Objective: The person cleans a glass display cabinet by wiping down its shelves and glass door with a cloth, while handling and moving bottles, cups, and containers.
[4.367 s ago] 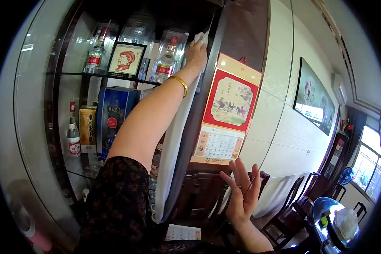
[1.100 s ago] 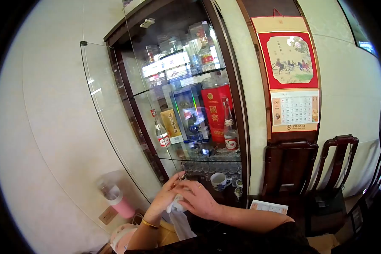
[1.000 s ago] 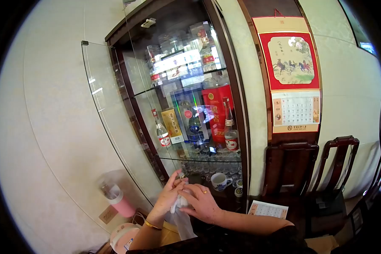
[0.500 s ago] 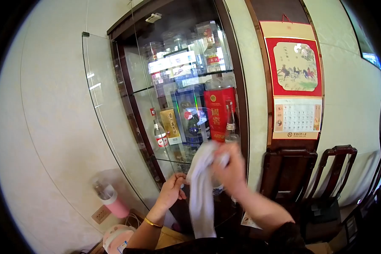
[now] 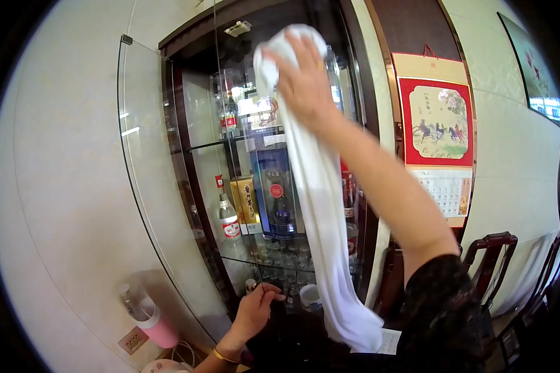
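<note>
My right hand (image 5: 308, 87) is raised in front of the upper part of a glass-fronted display cabinet (image 5: 173, 87). It holds a bunched white cloth (image 5: 320, 193) against the glass, fingers spread over the wad. The rest of the cloth hangs in a long strip to below the lower shelf. Low on the left, my left hand (image 5: 255, 314) is closed at the edge of a glass door (image 5: 238, 205), thumb and fingers pinched there. Behind the glass stand a clear liquor bottle (image 5: 229, 214), a gold box (image 5: 247, 202) and a blue box (image 5: 277, 193).
Another glass door (image 5: 162, 186) stands swung out at the left. A pink-based appliance (image 5: 158, 329) sits by a wall socket (image 5: 132, 340). Small glasses (image 5: 286, 256) and a white cup (image 5: 310, 298) are low in the cabinet. A wall calendar (image 5: 438, 121) and wooden chairs (image 5: 494, 239) are at the right.
My right hand has moved up with the cloth, from the lower shelf's height to near the cabinet top, and the cloth now hangs stretched out. My left hand is slightly lower in view.
</note>
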A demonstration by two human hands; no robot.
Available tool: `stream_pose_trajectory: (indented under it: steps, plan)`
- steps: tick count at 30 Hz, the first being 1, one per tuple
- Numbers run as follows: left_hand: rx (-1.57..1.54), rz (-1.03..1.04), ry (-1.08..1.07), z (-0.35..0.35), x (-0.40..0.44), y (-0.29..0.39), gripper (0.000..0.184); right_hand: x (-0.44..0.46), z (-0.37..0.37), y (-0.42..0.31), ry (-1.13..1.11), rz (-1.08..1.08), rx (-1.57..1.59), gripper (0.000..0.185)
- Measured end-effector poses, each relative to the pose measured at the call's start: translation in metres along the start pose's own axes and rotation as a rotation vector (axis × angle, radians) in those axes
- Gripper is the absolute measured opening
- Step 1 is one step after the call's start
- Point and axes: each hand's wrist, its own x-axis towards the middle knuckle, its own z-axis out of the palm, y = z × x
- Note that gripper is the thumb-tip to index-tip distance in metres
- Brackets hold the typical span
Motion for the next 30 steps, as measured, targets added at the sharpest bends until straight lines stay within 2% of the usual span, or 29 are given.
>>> stream_pose_trajectory:
  steps: [2, 3, 4, 5, 7, 9, 11, 13, 14, 15, 17, 19, 22, 23, 24, 25, 29, 30]
  plan:
    - [0.025, 0.008, 0.0, -0.001, -0.002, 0.005, 0.016, 0.057, 0.027, 0.044, 0.15, -0.112, -0.067, 0.037]
    - [0.05, 0.014, 0.002, -0.001, -0.001, 0.006, 0.015, 0.086, 0.027, 0.062, 0.167, -0.202, -0.027, 0.031]
    - [0.009, 0.084, 0.003, -0.001, -0.001, 0.002, 0.015, 0.108, 0.039, 0.088, 0.111, -0.148, -0.066, 0.035]
    - [0.005, 0.081, 0.002, -0.001, -0.001, 0.003, 0.015, 0.125, 0.055, 0.105, 0.328, -0.193, -0.219, 0.035]
    - [0.002, -0.008, -0.037, -0.004, -0.001, 0.006, 0.016, 0.14, 0.056, 0.104, 0.256, 0.047, -0.247, 0.034]
    - [0.002, 0.046, -0.058, -0.005, 0.003, -0.003, 0.017, 0.132, 0.061, 0.098, 0.303, 0.003, -0.208, 0.032]
    - [0.006, 0.096, -0.064, -0.008, 0.006, -0.01, 0.018, 0.11, 0.044, 0.068, 0.275, -0.219, -0.059, 0.033]
    - [-0.014, 0.064, -0.092, -0.009, 0.01, -0.012, 0.02, 0.055, 0.028, 0.025, -0.071, -0.092, 0.087, 0.039]
    - [-0.019, 0.07, -0.094, -0.008, 0.013, -0.013, 0.02, 0.024, 0.017, 0.0, -0.034, -0.147, -0.006, 0.039]
    - [-0.002, 0.06, -0.088, -0.01, 0.015, -0.014, 0.02, -0.009, 0.007, -0.022, -0.084, -0.111, -0.03, 0.036]
    - [0.018, 0.056, -0.082, -0.013, 0.019, -0.015, 0.021, -0.068, -0.018, -0.066, -0.262, -0.075, 0.003, 0.048]
    - [-0.01, 0.015, -0.112, -0.015, 0.023, -0.016, 0.022, -0.103, -0.039, -0.084, -0.345, -0.101, 0.143, 0.051]
    - [-0.007, -0.021, -0.099, -0.016, 0.025, -0.015, 0.021, -0.085, -0.026, -0.067, -0.342, -0.135, 0.117, 0.051]
    - [-0.008, -0.023, -0.102, -0.016, 0.027, -0.018, 0.021, -0.064, -0.011, -0.053, -0.36, -0.192, -0.083, 0.049]
    - [-0.031, -0.028, -0.093, -0.016, 0.029, -0.022, 0.021, -0.039, 0.004, -0.036, -0.345, -0.182, -0.116, 0.045]
    - [-0.055, -0.032, -0.082, -0.016, 0.031, -0.025, 0.02, -0.01, 0.021, -0.014, -0.218, -0.206, -0.132, 0.037]
    - [-0.061, -0.022, -0.083, -0.019, 0.034, -0.023, 0.019, 0.101, 0.051, 0.091, 0.054, -0.218, -0.081, 0.034]
    - [-0.051, -0.011, -0.092, -0.019, 0.032, -0.023, 0.019, 0.109, 0.049, 0.108, 0.105, -0.161, -0.158, 0.034]
